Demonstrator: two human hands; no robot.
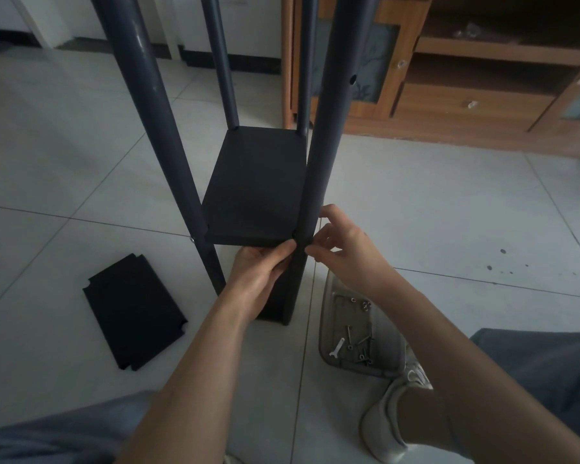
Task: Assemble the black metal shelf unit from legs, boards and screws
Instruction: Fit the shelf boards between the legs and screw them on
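Observation:
The shelf frame stands on the tiled floor with several dark tubular legs rising past the camera. A black board (258, 185) sits between the legs. My left hand (262, 266) grips the board's front right corner from below, thumb on its edge. My right hand (342, 249) holds the front right leg (318, 162) at that corner, fingers curled round the tube and fingertips pinching at the joint; whether a screw is between them is hidden. A screw head (192, 240) shows on the front left leg (178, 155).
A loose black board (134, 309) lies flat on the floor to the left. A grey tray (327, 329) with several screws and a small white wrench rests by my right foot. A wooden cabinet (449, 95) stands at the back right.

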